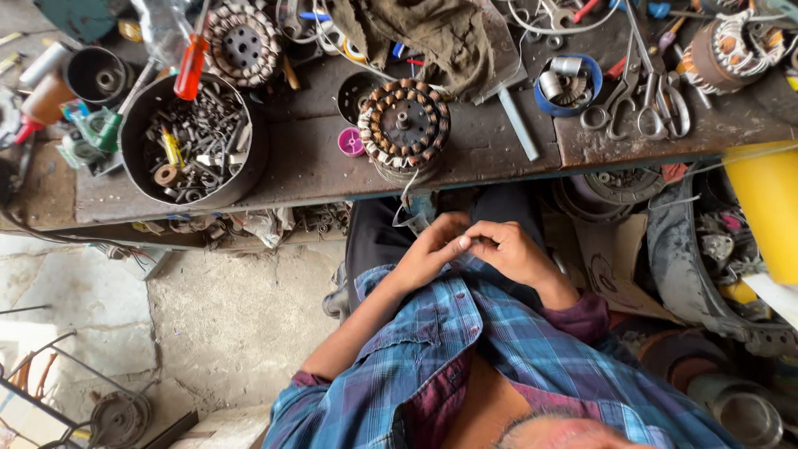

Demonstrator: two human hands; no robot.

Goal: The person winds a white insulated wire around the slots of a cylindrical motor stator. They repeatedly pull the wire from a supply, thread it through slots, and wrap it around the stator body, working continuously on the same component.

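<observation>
Both my left hand [428,249] and right hand [509,249] pinch the thin wire [407,199] that trails down from the wound stator [405,125], which sits at the workbench [316,166] edge just above my hands. I judge the wire light, springy and easy to kink, best held close to its free end; the stator looks heavy and stiff. My fingertips hide the wire's end, and its thin strand is hard to follow against my dark trousers.
</observation>
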